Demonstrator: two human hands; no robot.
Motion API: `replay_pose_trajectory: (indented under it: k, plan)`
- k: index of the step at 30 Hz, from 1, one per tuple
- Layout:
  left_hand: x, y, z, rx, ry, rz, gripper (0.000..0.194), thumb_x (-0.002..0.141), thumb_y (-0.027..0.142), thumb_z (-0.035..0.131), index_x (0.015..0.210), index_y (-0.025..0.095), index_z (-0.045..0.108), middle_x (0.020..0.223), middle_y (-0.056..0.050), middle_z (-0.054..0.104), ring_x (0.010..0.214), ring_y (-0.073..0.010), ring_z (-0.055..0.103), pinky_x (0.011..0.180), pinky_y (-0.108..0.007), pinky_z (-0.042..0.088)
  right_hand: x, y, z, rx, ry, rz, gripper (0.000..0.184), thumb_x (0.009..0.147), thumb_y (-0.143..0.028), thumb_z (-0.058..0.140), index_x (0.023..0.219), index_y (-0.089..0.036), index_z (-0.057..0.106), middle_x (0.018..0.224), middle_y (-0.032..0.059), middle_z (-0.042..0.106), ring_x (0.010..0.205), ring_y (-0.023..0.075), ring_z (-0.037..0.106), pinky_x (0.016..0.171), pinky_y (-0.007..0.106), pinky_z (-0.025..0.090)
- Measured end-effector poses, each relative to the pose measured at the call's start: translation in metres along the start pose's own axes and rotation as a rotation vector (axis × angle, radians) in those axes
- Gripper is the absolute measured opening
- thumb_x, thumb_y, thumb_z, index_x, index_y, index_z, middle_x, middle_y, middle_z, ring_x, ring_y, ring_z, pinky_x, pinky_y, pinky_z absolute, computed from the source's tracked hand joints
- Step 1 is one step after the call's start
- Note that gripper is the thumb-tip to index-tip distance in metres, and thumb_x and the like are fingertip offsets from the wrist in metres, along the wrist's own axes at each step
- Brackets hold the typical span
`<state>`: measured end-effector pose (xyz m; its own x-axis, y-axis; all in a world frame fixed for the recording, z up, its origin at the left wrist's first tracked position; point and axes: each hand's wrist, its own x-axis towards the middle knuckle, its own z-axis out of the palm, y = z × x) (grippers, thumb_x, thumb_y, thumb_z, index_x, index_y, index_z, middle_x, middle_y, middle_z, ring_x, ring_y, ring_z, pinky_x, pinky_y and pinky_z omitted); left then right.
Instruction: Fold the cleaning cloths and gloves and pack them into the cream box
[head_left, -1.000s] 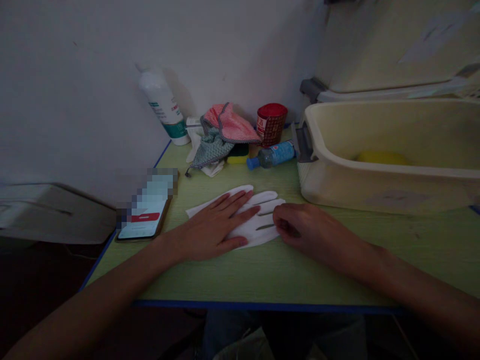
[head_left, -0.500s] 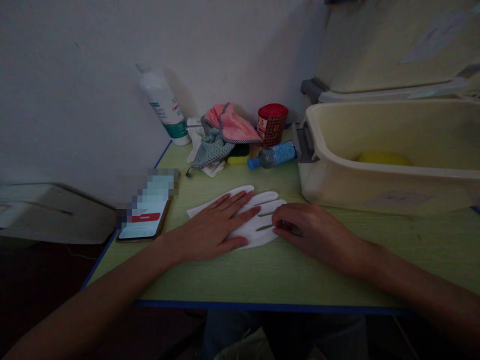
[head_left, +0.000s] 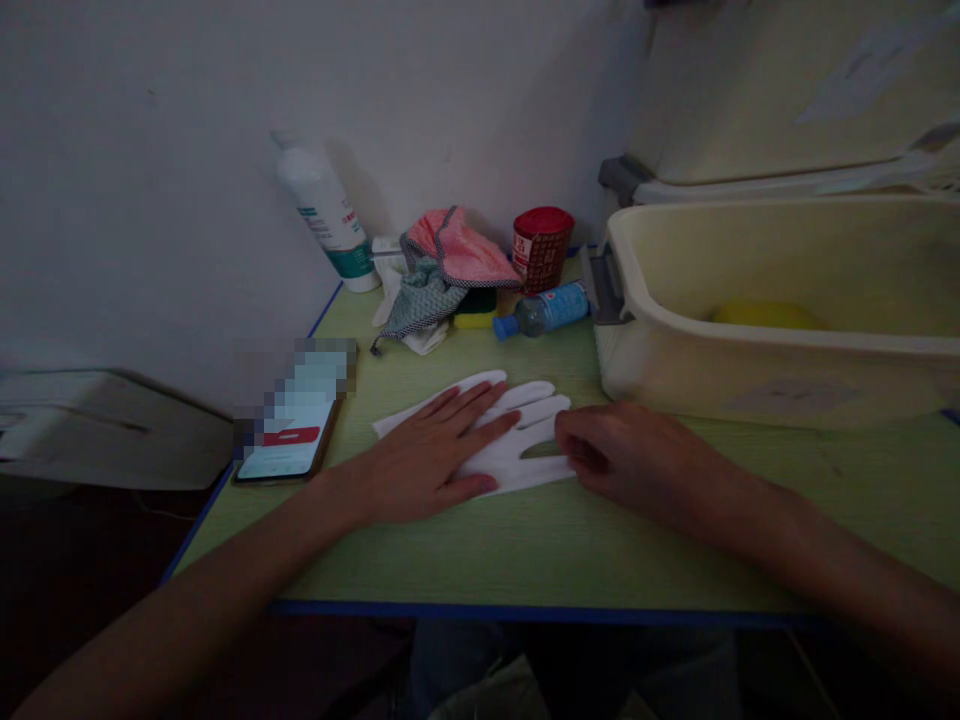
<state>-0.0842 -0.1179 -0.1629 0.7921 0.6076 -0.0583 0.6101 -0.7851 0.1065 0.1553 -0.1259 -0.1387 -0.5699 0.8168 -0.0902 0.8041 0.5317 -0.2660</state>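
A white glove point(head_left: 537, 412) lies flat on the green table point(head_left: 480, 560), its fingers pointing to the right. My left hand point(head_left: 427, 455) rests palm down over the palm and cuff of the glove, fingers spread, pressing on it. My right hand point(head_left: 611, 450) is closed in a pinch at the tip of the glove finger nearest me, which is drawn out straight. A gap shows between that finger and its neighbour. The pinched tip itself is hidden by my fingers.
Left of the glove lies a phone point(head_left: 292, 430) with a lit screen. Along the wall are a white bottle point(head_left: 326, 215), pink cloth point(head_left: 469, 250), grey-green cloth point(head_left: 427, 300), sponge point(head_left: 474, 320), small blue-capped bottle point(head_left: 551, 308) and red canister point(head_left: 541, 250). A cream bin point(head_left: 750, 370) stands right.
My right hand has shifted slightly right and pulled the nearest glove finger straighter, widening the gap beside it. My left hand stays in place on the glove.
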Motion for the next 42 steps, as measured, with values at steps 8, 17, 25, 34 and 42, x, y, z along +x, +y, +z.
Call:
replay_pose_trajectory:
  k: [8,17,25,34,42]
  plan:
    - [0.000,0.001,0.000,0.005,-0.005,-0.018,0.064,0.092,0.053,0.029,0.146,0.021,0.016,0.154,-0.011,0.001,0.142,-0.0219,0.003,0.115,-0.042,0.012,0.001,0.004,0.003,-0.003,0.036,-0.102,0.015,0.081,-0.005,0.051,0.077,-0.015,0.062,0.092,0.0048,0.063,0.076,0.0142,0.060,0.069,0.026,0.042]
    - [0.001,0.003,0.000,0.007,-0.003,-0.034,0.064,0.092,0.053,0.028,0.146,0.021,0.015,0.154,-0.013,0.001,0.142,-0.0234,0.002,0.114,-0.045,0.013,-0.004,0.010,0.003,-0.138,0.151,-0.431,0.020,0.082,-0.002,0.051,0.090,-0.015,0.063,0.095,0.0066,0.064,0.086,0.0179,0.061,0.076,0.031,0.049]
    - [0.000,0.004,-0.004,0.016,0.019,-0.028,0.065,0.092,0.053,0.030,0.146,0.022,0.011,0.155,-0.012,-0.001,0.142,-0.0232,0.001,0.114,-0.044,0.013,0.002,-0.001,0.001,-0.162,0.302,-0.515,0.016,0.085,-0.008,0.049,0.088,-0.014,0.063,0.088,0.0071,0.064,0.079,0.0178,0.060,0.070,0.030,0.050]
    - [-0.002,0.003,0.000,0.070,0.006,-0.122,0.066,0.094,0.049,0.020,0.145,0.009,0.005,0.154,-0.015,0.005,0.142,-0.0213,0.005,0.115,-0.039,0.014,0.010,-0.005,0.013,-0.013,0.462,-0.346,0.020,0.087,-0.010,0.042,0.092,-0.011,0.061,0.088,0.0096,0.062,0.079,0.0176,0.060,0.072,0.030,0.051]
    - [0.010,0.012,0.007,0.037,0.040,-0.158,0.069,0.093,0.052,0.024,0.143,0.006,0.014,0.153,-0.017,0.008,0.142,-0.0236,0.007,0.114,-0.041,0.014,0.015,-0.010,0.015,0.045,0.469,-0.317,0.025,0.087,-0.011,0.040,0.102,-0.011,0.060,0.100,0.0124,0.064,0.095,0.0212,0.061,0.085,0.038,0.053]
